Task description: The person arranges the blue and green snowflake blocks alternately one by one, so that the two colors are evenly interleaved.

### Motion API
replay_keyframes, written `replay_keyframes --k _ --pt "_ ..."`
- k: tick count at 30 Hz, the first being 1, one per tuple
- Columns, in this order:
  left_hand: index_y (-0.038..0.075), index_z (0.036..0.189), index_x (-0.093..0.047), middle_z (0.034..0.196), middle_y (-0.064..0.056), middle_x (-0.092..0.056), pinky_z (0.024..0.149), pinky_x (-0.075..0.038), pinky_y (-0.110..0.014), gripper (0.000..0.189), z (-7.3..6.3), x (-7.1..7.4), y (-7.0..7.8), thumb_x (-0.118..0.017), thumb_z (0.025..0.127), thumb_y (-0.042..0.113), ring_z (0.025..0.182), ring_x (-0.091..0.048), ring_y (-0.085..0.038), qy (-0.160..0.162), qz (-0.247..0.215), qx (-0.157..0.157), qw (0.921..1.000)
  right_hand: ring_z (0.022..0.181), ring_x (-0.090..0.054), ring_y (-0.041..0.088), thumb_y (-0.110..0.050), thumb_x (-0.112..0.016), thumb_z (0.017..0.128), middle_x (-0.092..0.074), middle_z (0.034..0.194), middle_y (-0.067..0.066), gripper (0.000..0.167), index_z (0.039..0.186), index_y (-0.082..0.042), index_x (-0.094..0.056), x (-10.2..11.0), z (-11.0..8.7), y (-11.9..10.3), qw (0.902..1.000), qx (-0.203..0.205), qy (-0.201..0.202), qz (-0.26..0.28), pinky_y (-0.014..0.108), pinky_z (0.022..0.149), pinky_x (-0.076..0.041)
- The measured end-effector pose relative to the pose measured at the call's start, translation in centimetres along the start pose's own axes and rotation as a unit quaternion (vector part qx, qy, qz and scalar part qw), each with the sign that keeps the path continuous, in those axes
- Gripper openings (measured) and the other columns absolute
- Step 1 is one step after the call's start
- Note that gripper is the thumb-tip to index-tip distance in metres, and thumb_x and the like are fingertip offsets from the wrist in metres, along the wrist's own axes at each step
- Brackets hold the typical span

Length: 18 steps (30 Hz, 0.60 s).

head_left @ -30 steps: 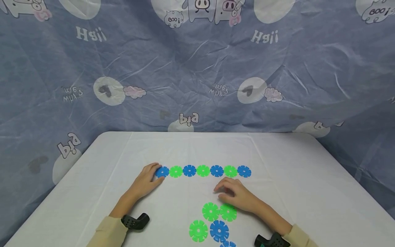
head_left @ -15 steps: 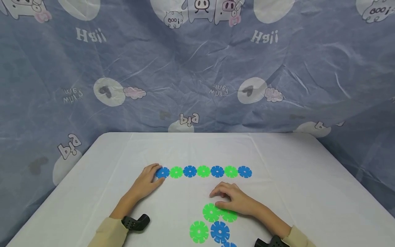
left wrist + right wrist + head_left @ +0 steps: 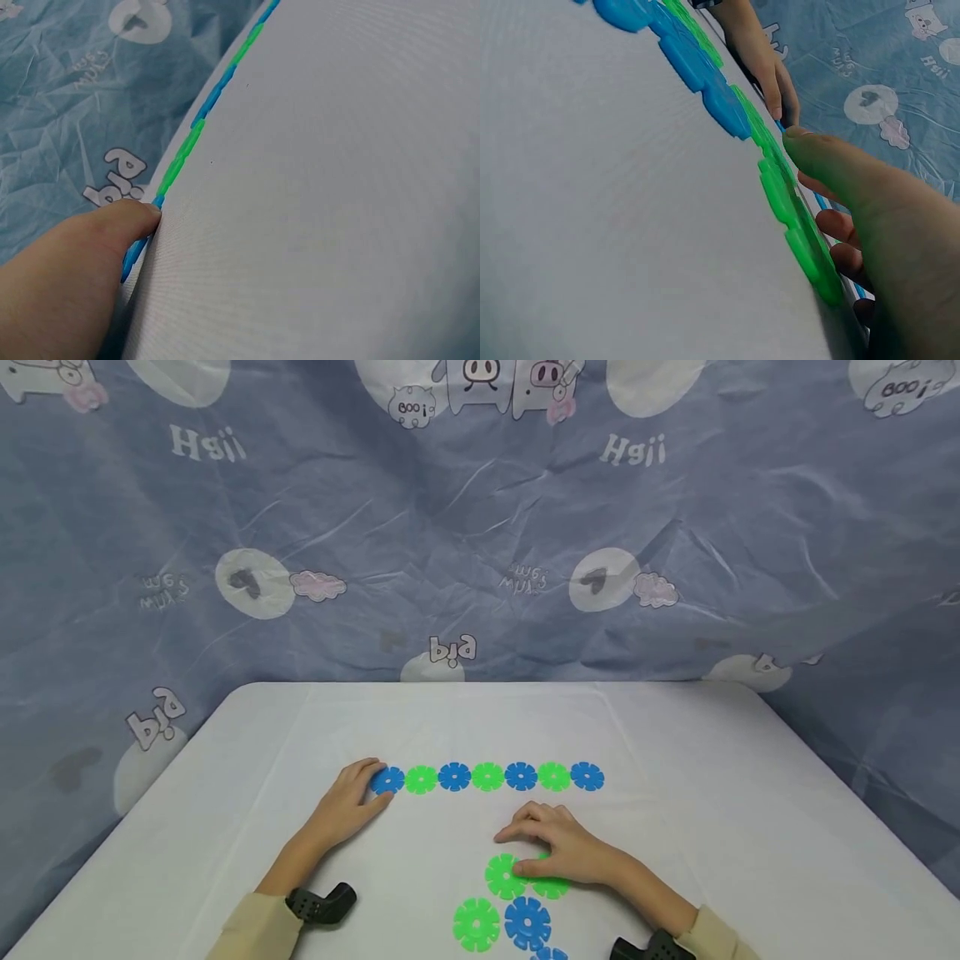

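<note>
In the head view a row of flat notched interlocking discs, alternating blue and green, runs across the table. My left hand (image 3: 347, 804) holds the blue interlocking disc (image 3: 387, 780) at the row's left end between thumb and fingers; its thumb (image 3: 135, 219) lies at that disc's edge in the left wrist view. Lower down, my right hand (image 3: 566, 846) hovers with bent, parted fingers over two loose green interlocking discs. Its thumb overlaps the left one, a green disc (image 3: 501, 878), and the hand partly covers the right green disc (image 3: 551, 889). Nothing sits between its fingers.
Nearer me lie another loose green disc (image 3: 476, 925) and a blue disc (image 3: 528, 923), with a further blue disc (image 3: 550, 954) cut by the frame's bottom edge. A white cloth covers the table (image 3: 675, 793). A patterned blue curtain (image 3: 420, 543) hangs behind it.
My right hand has moved left and nearer to me, from above the loose green discs to over them. The left hand stays at the row's end. The head view has shifted slightly.
</note>
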<state>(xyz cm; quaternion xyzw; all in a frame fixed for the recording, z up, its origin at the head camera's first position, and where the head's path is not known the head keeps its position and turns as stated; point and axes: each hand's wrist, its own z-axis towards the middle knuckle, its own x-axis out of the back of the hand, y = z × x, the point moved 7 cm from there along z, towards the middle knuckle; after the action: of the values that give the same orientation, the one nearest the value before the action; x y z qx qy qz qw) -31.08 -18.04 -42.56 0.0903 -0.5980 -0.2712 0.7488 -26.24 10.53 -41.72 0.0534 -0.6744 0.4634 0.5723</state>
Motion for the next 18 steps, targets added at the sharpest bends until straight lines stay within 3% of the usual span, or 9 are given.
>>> replay_keyframes --k 18 --pt "0.004 0.13 -0.045 0.137 -0.017 -0.04 0.103 -0.032 -0.054 0.057 0.04 0.02 -0.07 -0.056 0.085 0.037 0.129 -0.034 -0.035 -0.009 0.005 0.008 0.9999 0.102 -0.041 0.002 -0.051 -0.062 0.079 -0.048 0.109 -0.018 0.035 0.112 -0.041 -0.058 -0.04 0.06 0.06 1.0 -0.003 -0.003 -0.008 0.031 0.081 -0.031"
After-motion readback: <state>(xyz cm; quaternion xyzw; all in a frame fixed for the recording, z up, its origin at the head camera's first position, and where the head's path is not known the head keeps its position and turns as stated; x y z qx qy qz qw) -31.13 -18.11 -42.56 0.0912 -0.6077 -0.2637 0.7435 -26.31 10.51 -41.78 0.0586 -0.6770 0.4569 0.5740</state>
